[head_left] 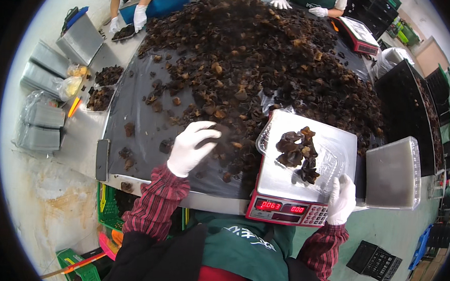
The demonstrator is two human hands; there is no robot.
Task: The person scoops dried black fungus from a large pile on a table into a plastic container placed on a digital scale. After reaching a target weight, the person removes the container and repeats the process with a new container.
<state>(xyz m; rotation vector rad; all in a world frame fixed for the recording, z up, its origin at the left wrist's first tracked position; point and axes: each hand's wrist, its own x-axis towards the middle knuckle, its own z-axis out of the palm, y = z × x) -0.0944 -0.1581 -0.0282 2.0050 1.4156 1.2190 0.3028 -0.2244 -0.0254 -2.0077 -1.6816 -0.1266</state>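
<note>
My left hand (191,145), in a white glove, is over the near edge of a large heap of dark brown wood ear mushrooms (238,75). Its fingers curl around a dark, motion-blurred wood ear mushroom (224,134). To the right, a red and silver digital scale (276,184) bears a clear plastic tray (327,161). Several wood ear mushrooms (301,150) lie in that tray, with bare plastic around them. My right hand (342,200), also gloved, has its fingers closed at the tray's near right rim, beside the scale's keypad.
Stacked clear trays (394,172) stand right of the scale. A phone (102,159) lies at the table's left edge, below an orange-handled tool (74,107) and filled trays (101,98). Across the table are two co-workers' gloved hands (140,18) (280,2) and another scale (360,35). A green crate (110,206) sits below.
</note>
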